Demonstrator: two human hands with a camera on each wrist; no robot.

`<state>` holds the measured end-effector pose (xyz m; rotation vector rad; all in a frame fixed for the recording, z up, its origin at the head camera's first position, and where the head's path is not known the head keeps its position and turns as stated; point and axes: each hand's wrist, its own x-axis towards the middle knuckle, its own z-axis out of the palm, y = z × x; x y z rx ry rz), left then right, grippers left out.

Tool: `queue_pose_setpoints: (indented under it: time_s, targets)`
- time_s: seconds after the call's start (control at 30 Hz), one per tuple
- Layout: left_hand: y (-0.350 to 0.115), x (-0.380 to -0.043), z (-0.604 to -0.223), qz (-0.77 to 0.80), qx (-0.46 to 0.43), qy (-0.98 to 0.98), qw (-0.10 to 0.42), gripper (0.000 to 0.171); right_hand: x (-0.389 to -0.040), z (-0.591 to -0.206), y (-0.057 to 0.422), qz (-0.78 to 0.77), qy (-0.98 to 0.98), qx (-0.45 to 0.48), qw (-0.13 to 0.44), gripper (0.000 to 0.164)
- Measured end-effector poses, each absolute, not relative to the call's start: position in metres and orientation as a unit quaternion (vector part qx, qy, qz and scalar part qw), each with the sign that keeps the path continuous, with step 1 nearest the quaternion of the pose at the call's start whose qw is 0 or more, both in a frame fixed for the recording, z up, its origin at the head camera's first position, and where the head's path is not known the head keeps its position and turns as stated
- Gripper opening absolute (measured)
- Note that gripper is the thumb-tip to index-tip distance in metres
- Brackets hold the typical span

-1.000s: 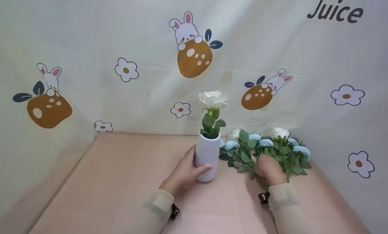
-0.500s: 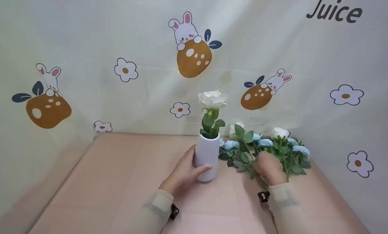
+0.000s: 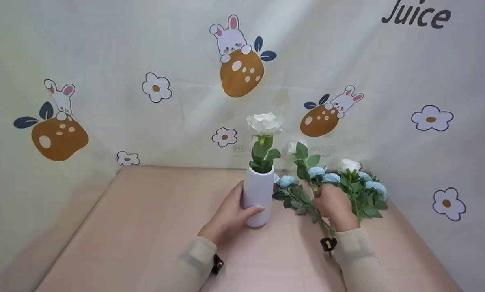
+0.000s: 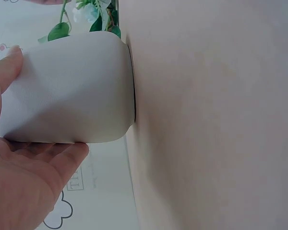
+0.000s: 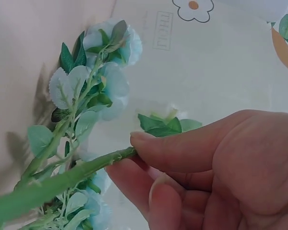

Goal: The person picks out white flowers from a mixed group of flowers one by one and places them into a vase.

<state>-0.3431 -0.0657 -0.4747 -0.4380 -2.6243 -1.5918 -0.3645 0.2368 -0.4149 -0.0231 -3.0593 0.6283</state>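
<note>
My left hand grips the lower part of a white vase that stands upright on the table, fingers behind it and thumb across its front. One white rose with green leaves rises from the vase's mouth. To the right, my right hand pinches the green stem of another white rose between thumb and forefinger. That rose leans up and left, its leaves above the other flowers. Blue flowers on leafy stems lie beside and behind the right hand.
A further white rose and more blue flowers lie at the table's back right. The pink-covered table meets a wall sheet printed with rabbits and flowers just behind them.
My right hand has risen slightly, and the pinched rose's head and leaves have lifted off the pile of flowers. The left hand and the vase stay in place.
</note>
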Motion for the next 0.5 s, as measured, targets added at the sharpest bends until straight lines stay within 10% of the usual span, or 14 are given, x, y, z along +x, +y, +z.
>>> queue_pose_setpoints:
  time_s: [0.5]
  targets:
    - [-0.0646, -0.3421, -0.4738, -0.516, -0.135, -0.845, 0.012, 0.102, -0.3586, -0.4051, 0.2286, 0.211, -0.976, 0.01, 0.048, 0.013]
